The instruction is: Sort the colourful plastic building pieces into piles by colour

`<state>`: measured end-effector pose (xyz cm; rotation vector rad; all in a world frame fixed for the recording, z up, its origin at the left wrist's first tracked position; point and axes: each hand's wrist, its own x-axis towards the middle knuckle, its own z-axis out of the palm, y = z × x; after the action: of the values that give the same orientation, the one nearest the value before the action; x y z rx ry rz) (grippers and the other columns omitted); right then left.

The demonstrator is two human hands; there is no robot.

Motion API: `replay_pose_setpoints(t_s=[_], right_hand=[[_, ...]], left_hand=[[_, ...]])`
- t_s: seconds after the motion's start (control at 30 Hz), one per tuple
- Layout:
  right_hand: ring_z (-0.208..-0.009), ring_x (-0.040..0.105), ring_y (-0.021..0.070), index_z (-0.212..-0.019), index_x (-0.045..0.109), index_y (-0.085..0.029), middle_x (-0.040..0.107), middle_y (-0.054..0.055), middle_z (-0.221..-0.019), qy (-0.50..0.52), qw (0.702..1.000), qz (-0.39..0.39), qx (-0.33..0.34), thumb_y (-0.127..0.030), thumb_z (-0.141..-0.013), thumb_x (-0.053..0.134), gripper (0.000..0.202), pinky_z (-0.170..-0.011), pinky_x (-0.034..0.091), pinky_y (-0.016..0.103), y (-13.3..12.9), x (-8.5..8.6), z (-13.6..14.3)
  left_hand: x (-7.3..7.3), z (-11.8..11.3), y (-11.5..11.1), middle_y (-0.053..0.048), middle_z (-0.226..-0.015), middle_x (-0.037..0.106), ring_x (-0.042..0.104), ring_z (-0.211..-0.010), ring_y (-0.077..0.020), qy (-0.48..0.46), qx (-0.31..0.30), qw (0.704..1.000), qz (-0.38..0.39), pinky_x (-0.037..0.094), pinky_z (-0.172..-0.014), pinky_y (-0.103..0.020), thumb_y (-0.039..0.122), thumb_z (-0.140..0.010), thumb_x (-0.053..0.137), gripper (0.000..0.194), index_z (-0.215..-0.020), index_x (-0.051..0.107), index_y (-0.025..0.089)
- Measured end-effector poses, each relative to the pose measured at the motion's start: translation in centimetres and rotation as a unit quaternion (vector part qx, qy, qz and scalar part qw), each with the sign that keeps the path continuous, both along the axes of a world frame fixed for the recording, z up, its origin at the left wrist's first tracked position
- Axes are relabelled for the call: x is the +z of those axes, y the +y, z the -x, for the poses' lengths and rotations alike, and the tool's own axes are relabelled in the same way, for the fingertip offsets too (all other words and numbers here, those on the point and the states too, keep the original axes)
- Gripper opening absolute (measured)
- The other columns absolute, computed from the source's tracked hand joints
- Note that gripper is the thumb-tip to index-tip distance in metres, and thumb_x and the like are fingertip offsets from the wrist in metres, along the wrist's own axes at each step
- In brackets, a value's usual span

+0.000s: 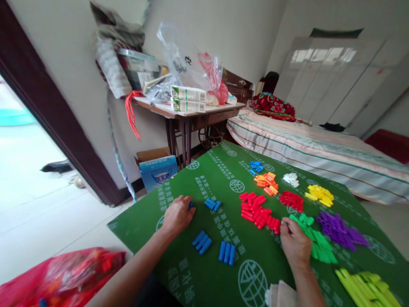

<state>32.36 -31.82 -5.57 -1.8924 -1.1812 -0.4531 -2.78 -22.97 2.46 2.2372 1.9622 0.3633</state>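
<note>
My left hand (179,213) is closed on a blue piece (191,205) at the left of the green board (204,183). Just right of it lies a small group of blue pieces (212,204). Nearer to me are two more blue groups, one (202,242) on the left and one (227,252) beside it. My right hand (294,241) has its fingers curled together between the red pieces (257,209) and the green pieces (316,241); whatever it may hold is hidden.
Purple (340,228), yellow (319,195), dark red (291,200), white (291,179), orange (266,183) and lime pieces (367,288) lie to the right. A red bag (64,277) sits at lower left. Behind are a cluttered table (220,109) and a bed (306,149).
</note>
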Motion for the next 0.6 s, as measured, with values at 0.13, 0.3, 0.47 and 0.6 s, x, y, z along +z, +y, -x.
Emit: replay_pose_setpoints(t_s=[0.13, 0.3, 0.47, 0.6], right_hand=[[-0.053, 0.060, 0.0172, -0.079, 0.070, -0.017, 0.071, 0.007, -0.071, -0.001, 1.000, 0.000, 0.005, -0.045, -0.081, 0.041, 0.040, -0.053, 0.040, 0.027, -0.1, 0.4, 0.5], [-0.053, 0.061, 0.0170, -0.081, 0.071, -0.018, 0.071, 0.006, -0.068, 0.009, 1.000, 0.021, 0.017, -0.044, -0.082, 0.041, 0.040, -0.053, 0.041, 0.026, 0.0, 0.4, 0.9], [-0.054, 0.063, 0.0156, -0.081, 0.071, -0.018, 0.072, 0.005, -0.069, -0.004, 0.999, 0.024, 0.044, -0.043, -0.087, 0.038, 0.042, -0.055, 0.044, 0.024, 0.3, 0.6, 1.5], [-0.054, 0.065, 0.0149, -0.081, 0.071, -0.016, 0.073, 0.005, -0.071, -0.046, 0.997, -0.011, 0.062, -0.039, -0.090, 0.037, 0.042, -0.055, 0.045, 0.022, 0.7, 1.0, 2.1]], left_hand=[[0.7, -0.9, -0.2, -0.008, -0.093, 0.063, 0.061, -0.082, -0.0185, 0.000, -0.054, 0.998, 0.020, 0.046, -0.070, -0.027, 0.015, -0.078, 0.046, 0.025, -0.094, 0.065, 0.016], [1.0, -1.6, -4.2, -0.004, -0.086, 0.064, 0.060, -0.075, -0.0142, -0.098, -0.142, 0.985, 0.025, 0.046, -0.069, -0.024, 0.014, -0.078, 0.043, 0.027, -0.091, 0.066, 0.018], [-2.7, -1.5, -7.7, -0.007, -0.110, 0.065, 0.060, -0.099, -0.0209, -0.111, -0.187, 0.975, -0.035, 0.050, -0.086, -0.031, 0.035, -0.081, 0.050, 0.030, -0.106, 0.064, 0.024], [-6.3, -1.0, -8.0, -0.004, -0.121, 0.063, 0.058, -0.109, -0.0259, -0.106, -0.219, 0.962, -0.126, 0.050, -0.093, -0.036, 0.034, -0.075, 0.057, 0.046, -0.121, 0.056, 0.033]])
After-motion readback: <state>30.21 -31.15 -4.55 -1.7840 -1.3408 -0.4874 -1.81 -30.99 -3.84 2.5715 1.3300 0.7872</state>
